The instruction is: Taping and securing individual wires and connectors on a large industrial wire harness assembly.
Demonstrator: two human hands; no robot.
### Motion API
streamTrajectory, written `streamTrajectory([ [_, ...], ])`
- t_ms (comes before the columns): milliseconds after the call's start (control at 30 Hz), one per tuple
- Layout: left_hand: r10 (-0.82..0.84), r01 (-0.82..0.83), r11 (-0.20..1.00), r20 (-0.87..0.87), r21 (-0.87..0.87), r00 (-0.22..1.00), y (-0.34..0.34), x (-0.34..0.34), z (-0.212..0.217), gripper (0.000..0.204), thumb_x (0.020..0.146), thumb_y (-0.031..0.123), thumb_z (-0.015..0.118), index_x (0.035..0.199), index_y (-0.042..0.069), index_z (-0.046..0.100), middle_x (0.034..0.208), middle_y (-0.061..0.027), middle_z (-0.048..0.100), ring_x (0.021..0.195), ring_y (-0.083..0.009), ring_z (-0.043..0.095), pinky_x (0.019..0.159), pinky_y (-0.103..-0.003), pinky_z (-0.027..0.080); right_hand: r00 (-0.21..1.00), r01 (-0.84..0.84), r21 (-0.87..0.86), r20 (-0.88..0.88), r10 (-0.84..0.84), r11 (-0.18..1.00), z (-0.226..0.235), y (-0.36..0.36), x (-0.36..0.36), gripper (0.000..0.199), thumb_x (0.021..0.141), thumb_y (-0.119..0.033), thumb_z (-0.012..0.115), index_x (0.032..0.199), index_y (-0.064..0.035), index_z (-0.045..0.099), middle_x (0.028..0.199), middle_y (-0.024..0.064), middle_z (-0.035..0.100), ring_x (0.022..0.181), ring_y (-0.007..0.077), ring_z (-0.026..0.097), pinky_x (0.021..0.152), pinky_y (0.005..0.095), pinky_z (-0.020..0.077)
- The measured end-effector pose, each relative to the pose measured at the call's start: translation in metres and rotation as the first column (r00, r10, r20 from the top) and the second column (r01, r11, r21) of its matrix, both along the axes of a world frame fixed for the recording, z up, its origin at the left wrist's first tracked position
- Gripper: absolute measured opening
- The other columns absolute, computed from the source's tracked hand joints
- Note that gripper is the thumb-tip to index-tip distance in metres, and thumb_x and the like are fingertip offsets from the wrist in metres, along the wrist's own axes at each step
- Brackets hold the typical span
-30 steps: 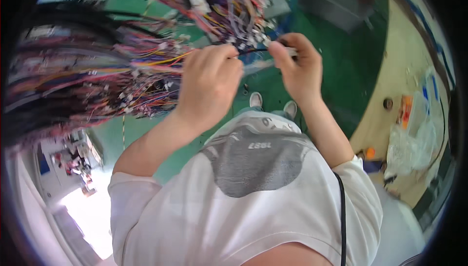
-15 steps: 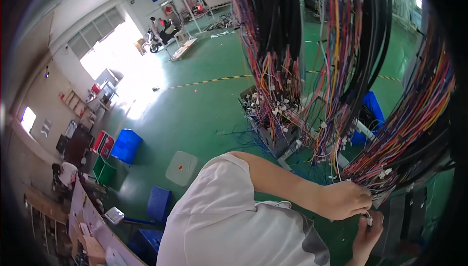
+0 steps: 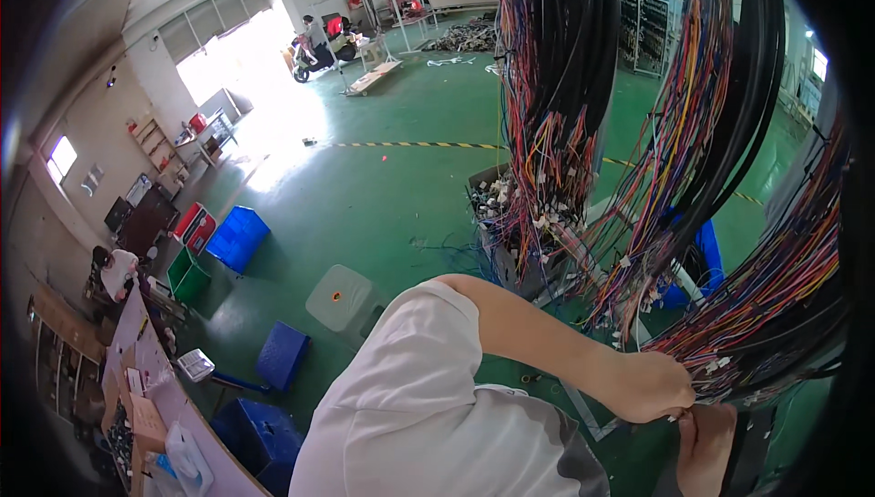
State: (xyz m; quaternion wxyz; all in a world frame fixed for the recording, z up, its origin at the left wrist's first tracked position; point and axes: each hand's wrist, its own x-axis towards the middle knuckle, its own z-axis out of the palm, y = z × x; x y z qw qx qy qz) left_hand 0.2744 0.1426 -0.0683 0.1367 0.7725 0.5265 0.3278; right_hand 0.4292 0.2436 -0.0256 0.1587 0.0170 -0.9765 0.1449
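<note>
A wide workshop with a green floor stretches back to a bright doorway, where a parked scooter stands. Blue bins sit near the left wall, a pale stool stands close to the person, and a cluttered worktop runs along the lower left edge.

Long wire bundles hang from above, black sheathing at the top fanning into coloured strands with small white connectors at the ends. Hung this way, the loose ends likely fall at arm height, where single wires can be sorted without tangling.

The left hand reaches across the body to the rightmost bundle, which sweeps down from the upper right. Its fingers are clenched around a pinch of strands at that bundle's lower tips, seemingly steadying them. The right hand sits just below, touching or nearly touching the left; its fingers curl upward toward the same wire ends, but whether they actually grasp a wire or connector cannot be told, since the left hand covers the contact point.

So the wire ends lie inside the left fingers and directly above the right ones, at the lower right.
</note>
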Motion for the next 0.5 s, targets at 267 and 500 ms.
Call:
streamTrajectory([
  [267,0.007,-0.015,0.995,0.078,0.098,0.997,0.005,-0.005,0.014,0.018,0.075,0.016,0.05,0.065,0.001,0.054,0.064,-0.0161,0.054,0.064,-0.0353,0.054,0.055,-0.042,0.042,0.999,-0.029,-0.132,0.033,0.034,0.991,0.003,0.002,-0.004,0.017,0.083,-0.014,0.05,0.077,0.0018,0.052,0.069,0.0164,0.051,0.06,0.0319,0.047,0.058,0.0374,0.0366],
  [500,0.153,-0.14,0.988,0.336,-0.063,0.929,0.011,0.003,-0.001,0.014,0.081,0.009,0.046,0.072,-0.001,0.046,0.064,-0.0138,0.052,0.064,-0.0326,0.052,0.054,-0.036,0.041,0.904,0.234,-0.718,-0.087,-0.418,0.656,-0.075,0.008,-0.003,0.029,0.09,-0.021,0.038,0.071,-0.0006,0.045,0.06,0.0004,0.037,0.053,0.0076,0.03,0.047,0.024,0.0242],
])
